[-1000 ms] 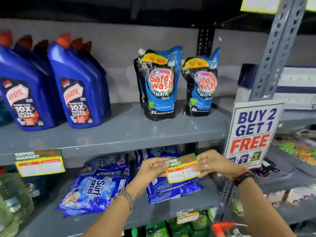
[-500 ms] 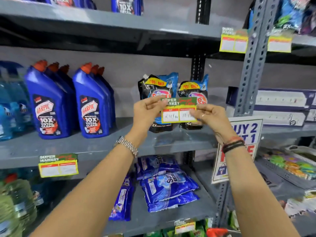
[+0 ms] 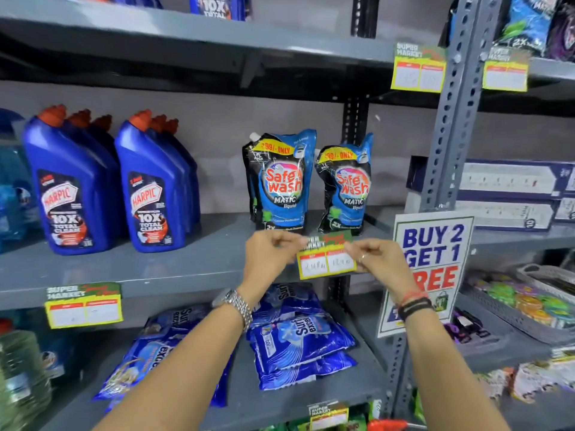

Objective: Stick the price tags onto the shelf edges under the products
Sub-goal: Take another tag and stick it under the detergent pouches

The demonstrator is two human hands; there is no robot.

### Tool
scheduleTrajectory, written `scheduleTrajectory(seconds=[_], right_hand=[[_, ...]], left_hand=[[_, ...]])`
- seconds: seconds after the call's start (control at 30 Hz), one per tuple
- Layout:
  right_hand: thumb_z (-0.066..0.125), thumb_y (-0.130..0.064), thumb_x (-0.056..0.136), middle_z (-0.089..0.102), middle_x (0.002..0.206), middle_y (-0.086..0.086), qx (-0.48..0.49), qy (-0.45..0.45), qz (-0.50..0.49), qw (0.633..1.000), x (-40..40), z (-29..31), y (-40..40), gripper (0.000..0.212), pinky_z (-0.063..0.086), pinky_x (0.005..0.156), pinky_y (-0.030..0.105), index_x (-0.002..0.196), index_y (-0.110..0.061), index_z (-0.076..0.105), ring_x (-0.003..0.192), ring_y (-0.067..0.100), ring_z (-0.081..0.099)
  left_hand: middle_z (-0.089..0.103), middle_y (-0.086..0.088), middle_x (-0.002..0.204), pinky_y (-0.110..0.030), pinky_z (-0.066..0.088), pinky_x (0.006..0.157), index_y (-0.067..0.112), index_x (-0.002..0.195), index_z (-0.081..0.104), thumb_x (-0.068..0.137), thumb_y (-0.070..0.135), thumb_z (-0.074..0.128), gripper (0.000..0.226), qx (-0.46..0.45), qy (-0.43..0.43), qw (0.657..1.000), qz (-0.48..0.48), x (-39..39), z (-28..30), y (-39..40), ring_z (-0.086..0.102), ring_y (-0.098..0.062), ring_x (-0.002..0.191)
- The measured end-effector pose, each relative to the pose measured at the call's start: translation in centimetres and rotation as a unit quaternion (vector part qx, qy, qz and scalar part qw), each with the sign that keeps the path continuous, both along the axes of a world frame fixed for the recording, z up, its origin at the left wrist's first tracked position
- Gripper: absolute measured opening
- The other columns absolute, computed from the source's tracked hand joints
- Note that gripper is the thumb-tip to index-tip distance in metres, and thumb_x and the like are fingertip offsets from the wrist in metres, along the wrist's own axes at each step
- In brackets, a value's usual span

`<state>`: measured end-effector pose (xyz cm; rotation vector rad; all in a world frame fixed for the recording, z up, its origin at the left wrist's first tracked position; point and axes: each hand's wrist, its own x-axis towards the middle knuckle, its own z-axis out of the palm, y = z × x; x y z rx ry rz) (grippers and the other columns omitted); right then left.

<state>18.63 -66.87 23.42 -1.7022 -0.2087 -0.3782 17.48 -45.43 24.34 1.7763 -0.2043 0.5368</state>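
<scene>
Both hands meet just right of centre, holding a small rectangular paper price tag [image 3: 326, 257] with a green-and-red header, yellow border and two white boxes. The left hand [image 3: 270, 254] pinches the tag's upper left corner between thumb and forefinger, the other fingers curled in; the right hand [image 3: 381, 261] pinches its right edge the same way, a ring on one finger. The tag sits against the front edge of the grey metal middle shelf [image 3: 174, 275], tilted slightly, its top edge level with the shelf surface; whether it is stuck down cannot be told.

At 12 o'clock from the tag stand two blue-and-black Safe Wash liquid detergent pouches [image 3: 281, 181], upright and side by side. At 9 o'clock, well apart, two rows of dark blue Harpic plastic bottles with red caps [image 3: 152, 185] stand on the same shelf. At 8 o'clock another yellow-bordered price tag [image 3: 83, 304] hangs on that shelf's edge under the bottles. At 6 o'clock, on the shelf below, lie blue Surf Excel sachet packs [image 3: 298, 334]. At 3 o'clock a white "BUY 2 GET 1 FREE" card sign [image 3: 432, 247] hangs by the grey perforated steel upright [image 3: 451, 119], partly hidden by the right wrist. At 1 o'clock two more yellow tags [image 3: 418, 70] hang on the upper shelf's edge.

A metal-link watch [image 3: 238, 304] circles the left wrist; dark and red bands [image 3: 415, 303] circle the right.
</scene>
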Motion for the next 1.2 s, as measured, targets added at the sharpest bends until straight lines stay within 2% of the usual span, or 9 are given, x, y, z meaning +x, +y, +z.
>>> scheduleTrajectory(seconds=[0.2, 0.33, 0.53, 0.7, 0.8, 0.9, 1.0, 1.07, 1.2], right_hand=[[0.076, -0.016, 0.075, 0.068, 0.075, 0.001, -0.012, 0.060, -0.037, 0.997, 1.2, -5.2, -1.2, 0.018, 0.055, 0.051, 0.014, 0.090, -0.011, 0.069, 0.068, 0.011, 0.066], [0.076, -0.015, 0.075, 0.069, 0.077, 0.004, -0.015, 0.073, -0.043, 0.996, 2.0, -6.2, -1.8, 0.023, 0.055, 0.050, 0.013, 0.094, -0.005, 0.068, 0.069, 0.011, 0.067], [0.076, -0.017, 0.075, 0.067, 0.072, 0.000, -0.042, 0.053, -0.049, 0.996, 2.5, -6.1, -1.9, 0.009, 0.050, 0.047, 0.009, 0.079, -0.017, 0.068, 0.065, 0.008, 0.064], [0.080, -0.031, 0.070, 0.066, 0.066, 0.001, -0.086, 0.034, -0.089, 0.992, 2.6, -6.0, -2.0, 0.019, 0.057, 0.053, 0.022, 0.066, -0.022, 0.064, 0.064, 0.015, 0.066], [0.079, -0.048, 0.062, 0.058, 0.059, -0.003, -0.199, -0.042, -0.193, 0.960, 2.4, -5.8, -2.2, 0.039, 0.046, 0.054, 0.024, 0.065, -0.017, 0.055, 0.057, 0.011, 0.056], [0.068, -0.064, 0.064, 0.057, 0.083, -0.002, -0.272, -0.152, -0.220, 0.925, 2.1, -5.0, -1.1, 0.049, 0.045, 0.067, 0.027, 0.081, -0.020, 0.055, 0.079, 0.015, 0.053], [0.063, -0.064, 0.070, 0.063, 0.116, 0.004, -0.325, -0.144, -0.159, 0.921, 2.5, -4.3, 0.0, 0.064, 0.045, 0.096, 0.037, 0.113, -0.017, 0.059, 0.115, 0.021, 0.053], [0.063, -0.059, 0.073, 0.063, 0.126, 0.007, -0.338, -0.118, -0.142, 0.923, 3.0, -4.2, 0.1, 0.063, 0.042, 0.105, 0.041, 0.120, -0.015, 0.060, 0.123, 0.024, 0.052], [0.069, -0.047, 0.075, 0.068, 0.121, 0.005, -0.305, -0.118, -0.142, 0.934, 3.1, -4.2, -0.4, 0.047, 0.046, 0.102, 0.039, 0.113, -0.019, 0.067, 0.119, 0.021, 0.057]], left_hand=[[0.071, 0.014, 0.066, -0.014, 0.053, 0.060, 0.023, 0.075, 0.076, 0.075, 0.041, 0.073, 0.018, 0.212, -0.022, 0.974, 0.070, 0.9, -2.8, -1.6, 0.064, 0.005, 0.062], [0.073, 0.010, 0.071, -0.025, 0.056, 0.064, 0.024, 0.073, 0.073, 0.077, 0.039, 0.071, 0.016, 0.317, -0.025, 0.944, 0.090, 1.3, -2.2, -2.5, 0.065, -0.002, 0.066], [0.072, 0.008, 0.068, -0.028, 0.057, 0.064, 0.020, 0.069, 0.072, 0.074, 0.034, 0.075, 0.015, 0.361, -0.035, 0.928, 0.088, 1.5, -1.7, -2.5, 0.065, -0.005, 0.065], [0.072, 0.007, 0.070, -0.032, 0.056, 0.065, 0.019, 0.070, 0.070, 0.075, 0.033, 0.075, 0.016, 0.402, -0.027, 0.911, 0.085, 1.5, -1.4, -2.7, 0.065, -0.010, 0.070], [0.066, 0.009, 0.071, -0.028, 0.047, 0.060, 0.025, 0.073, 0.063, 0.074, 0.038, 0.074, 0.017, 0.450, -0.049, 0.885, 0.108, 1.6, -1.1, -2.8, 0.064, -0.014, 0.075], [0.066, 0.010, 0.091, -0.028, 0.045, 0.070, 0.031, 0.091, 0.067, 0.076, 0.049, 0.068, 0.024, 0.484, -0.151, 0.851, 0.139, 1.7, -1.2, -3.3, 0.062, -0.015, 0.088], [0.069, 0.008, 0.114, -0.036, 0.040, 0.103, 0.030, 0.110, 0.068, 0.082, 0.055, 0.058, 0.039, 0.515, -0.149, 0.838, 0.103, 2.2, -1.5, -4.2, 0.061, -0.017, 0.111], [0.067, 0.010, 0.123, -0.037, 0.048, 0.096, 0.033, 0.115, 0.065, 0.085, 0.052, 0.057, 0.037, 0.507, -0.100, 0.852, 0.081, 2.6, -2.0, -4.4, 0.061, -0.017, 0.113], [0.065, 0.014, 0.126, -0.033, 0.053, 0.083, 0.036, 0.117, 0.064, 0.087, 0.043, 0.058, 0.032, 0.469, -0.090, 0.875, 0.071, 3.3, -3.0, -3.8, 0.061, -0.012, 0.115]])
